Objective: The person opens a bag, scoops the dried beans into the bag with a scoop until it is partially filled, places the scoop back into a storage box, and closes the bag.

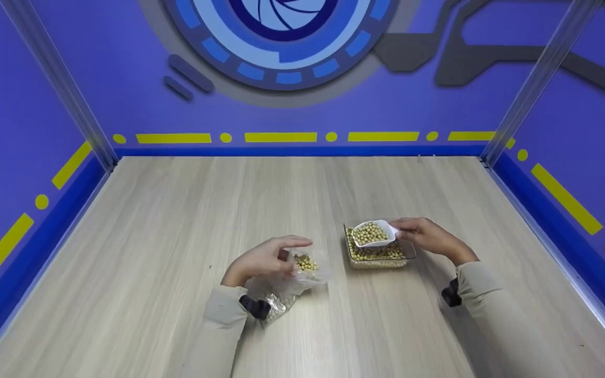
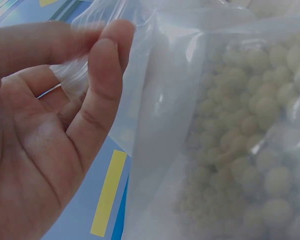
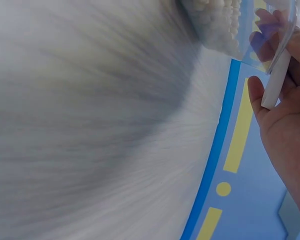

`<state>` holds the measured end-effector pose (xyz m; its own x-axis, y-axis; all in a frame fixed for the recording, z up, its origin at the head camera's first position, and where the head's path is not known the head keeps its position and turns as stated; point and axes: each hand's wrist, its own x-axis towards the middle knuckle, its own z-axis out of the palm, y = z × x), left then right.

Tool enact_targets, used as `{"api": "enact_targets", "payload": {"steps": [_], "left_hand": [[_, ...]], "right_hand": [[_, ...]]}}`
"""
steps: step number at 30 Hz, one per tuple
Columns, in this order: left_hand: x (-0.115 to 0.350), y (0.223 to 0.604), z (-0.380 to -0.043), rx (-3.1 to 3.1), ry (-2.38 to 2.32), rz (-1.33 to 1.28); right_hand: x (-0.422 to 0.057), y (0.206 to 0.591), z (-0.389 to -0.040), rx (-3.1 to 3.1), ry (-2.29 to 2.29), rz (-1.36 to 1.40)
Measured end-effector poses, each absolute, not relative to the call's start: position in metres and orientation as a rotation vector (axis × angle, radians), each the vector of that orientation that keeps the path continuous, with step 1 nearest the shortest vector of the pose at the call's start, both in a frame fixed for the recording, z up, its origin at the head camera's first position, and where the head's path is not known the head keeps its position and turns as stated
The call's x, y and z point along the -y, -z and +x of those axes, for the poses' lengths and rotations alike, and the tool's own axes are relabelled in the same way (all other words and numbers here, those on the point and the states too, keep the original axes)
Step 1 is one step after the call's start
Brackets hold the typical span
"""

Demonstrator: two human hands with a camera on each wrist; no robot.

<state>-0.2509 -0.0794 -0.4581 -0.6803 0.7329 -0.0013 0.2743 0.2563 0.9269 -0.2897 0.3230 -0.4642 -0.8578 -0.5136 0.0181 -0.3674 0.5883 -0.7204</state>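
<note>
As the white scoop (image 1: 385, 228) is loaded with beans (image 1: 369, 234), the right hand (image 1: 431, 237), clamped on it, holds it over the clear box (image 1: 377, 265), probably against spills, nearer the table's (image 1: 202, 199) right edge than left; the left hand (image 1: 264, 257) grips the plastic bag (image 1: 319, 269), seemingly spreading its mouth.

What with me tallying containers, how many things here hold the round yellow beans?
3: the clear plastic bag in the left hand, the clear open container to its right, and the white scoop in the right hand.
</note>
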Motion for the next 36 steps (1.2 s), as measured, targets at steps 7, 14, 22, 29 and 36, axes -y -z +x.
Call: {"api": "enact_targets", "payload": {"steps": [7, 14, 22, 29, 36], "left_hand": [[0.079, 0.458, -0.251, -2.104, -1.411, 0.908], [0.079, 0.459, -0.251, -2.097, -1.421, 0.915], [0.079, 0.459, -0.251, -2.103, -1.419, 0.932], [0.079, 0.458, -0.250, -2.097, -1.423, 0.923], [0.080, 0.458, -0.250, -2.089, -1.434, 0.911]], "right_hand": [[-0.323, 0.464, -0.290, -2.594, 1.167, -0.703], [-0.323, 0.461, -0.291, -2.554, 1.183, -0.726], [-0.323, 0.456, -0.293, -2.547, 1.193, -0.732], [-0.322, 0.452, -0.292, -2.563, 1.204, -0.737], [-0.319, 0.449, -0.292, -2.560, 1.225, -0.777]]}}
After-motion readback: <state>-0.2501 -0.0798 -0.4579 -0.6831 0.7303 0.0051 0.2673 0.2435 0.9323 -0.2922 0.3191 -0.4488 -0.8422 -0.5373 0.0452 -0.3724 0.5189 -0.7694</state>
